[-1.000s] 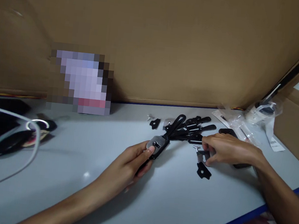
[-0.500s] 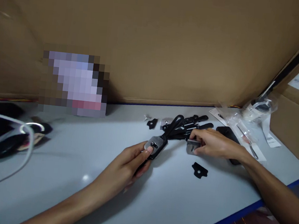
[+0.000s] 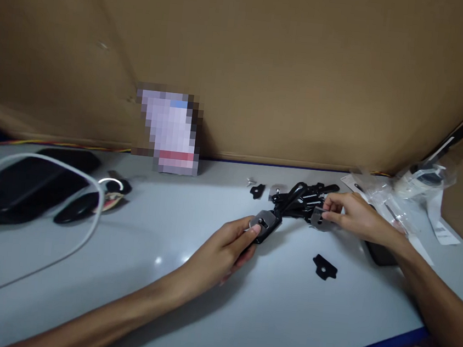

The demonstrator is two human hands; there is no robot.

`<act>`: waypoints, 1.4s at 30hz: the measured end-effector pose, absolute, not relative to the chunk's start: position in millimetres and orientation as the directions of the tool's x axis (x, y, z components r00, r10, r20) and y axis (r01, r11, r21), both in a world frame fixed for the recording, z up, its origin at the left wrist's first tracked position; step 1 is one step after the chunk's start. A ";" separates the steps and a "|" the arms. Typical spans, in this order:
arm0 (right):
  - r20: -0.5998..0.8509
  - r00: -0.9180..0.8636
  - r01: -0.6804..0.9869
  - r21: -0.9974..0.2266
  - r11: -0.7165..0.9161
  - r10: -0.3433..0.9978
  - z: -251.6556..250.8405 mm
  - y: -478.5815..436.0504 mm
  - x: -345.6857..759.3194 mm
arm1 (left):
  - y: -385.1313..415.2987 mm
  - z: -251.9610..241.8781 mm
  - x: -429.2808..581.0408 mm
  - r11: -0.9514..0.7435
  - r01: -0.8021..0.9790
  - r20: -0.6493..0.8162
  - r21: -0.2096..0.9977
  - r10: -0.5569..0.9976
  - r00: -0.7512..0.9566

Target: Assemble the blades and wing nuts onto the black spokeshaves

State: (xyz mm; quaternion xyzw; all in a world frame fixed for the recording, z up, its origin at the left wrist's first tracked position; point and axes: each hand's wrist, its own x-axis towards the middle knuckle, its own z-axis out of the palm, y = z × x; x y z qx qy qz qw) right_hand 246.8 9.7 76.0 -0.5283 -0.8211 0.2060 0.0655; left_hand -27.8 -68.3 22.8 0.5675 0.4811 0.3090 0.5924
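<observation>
My left hand [image 3: 224,244] grips a black spokeshave [image 3: 272,231] by its body, thumb pressed on the grey slotted blade lying on it. The spokeshave's looped handle points away over several other black spokeshaves [image 3: 329,189]. Between the fingertips of my right hand [image 3: 355,215] is a loose grey metal blade [image 3: 317,218], held just above the table by the pile. A black cap plate [image 3: 324,268] with a hole lies nearer to me. Farther back are a second black cap plate [image 3: 257,191] and small screws [image 3: 251,181].
At right, clear plastic packaging [image 3: 389,201], a white roll in plastic [image 3: 419,181] and a dark flat object [image 3: 380,254] partly under my forearm. A blurred-out upright item [image 3: 174,129] leans by the cardboard wall [image 3: 275,73]. A white cable [image 3: 98,203] loops past black objects at left.
The view has swung left, so the scene sits farther right. My right hand has shifted slightly away from the spokeshave in my left hand, still pinching the blade. The left hand keeps its grip.
</observation>
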 end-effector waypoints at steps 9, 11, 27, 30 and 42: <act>-0.186 -0.429 0.883 -0.293 0.367 0.884 83.0 9.1 255.1 | -69.6 25.4 -26.8 0.169 0.210 -0.231 0.963 0.918 0.322; -0.106 -0.355 0.919 -0.221 0.326 0.929 84.9 4.2 251.1 | -70.3 26.3 -26.9 0.176 0.221 -0.242 0.959 0.917 0.317; -0.356 -0.710 0.696 -0.482 0.532 0.607 91.6 -36.8 230.7 | -77.5 36.7 -27.6 0.595 -0.005 -0.513 0.804 0.696 0.503; -0.176 -0.692 0.590 -0.696 0.409 0.700 102.5 -38.8 226.7 | -82.0 38.1 -26.5 0.618 0.066 -0.538 0.783 0.621 0.570; 0.326 -0.587 0.466 -0.612 0.639 0.741 50.4 -57.7 192.6 | -87.3 40.9 -22.6 0.499 0.340 -0.601 0.798 0.607 0.520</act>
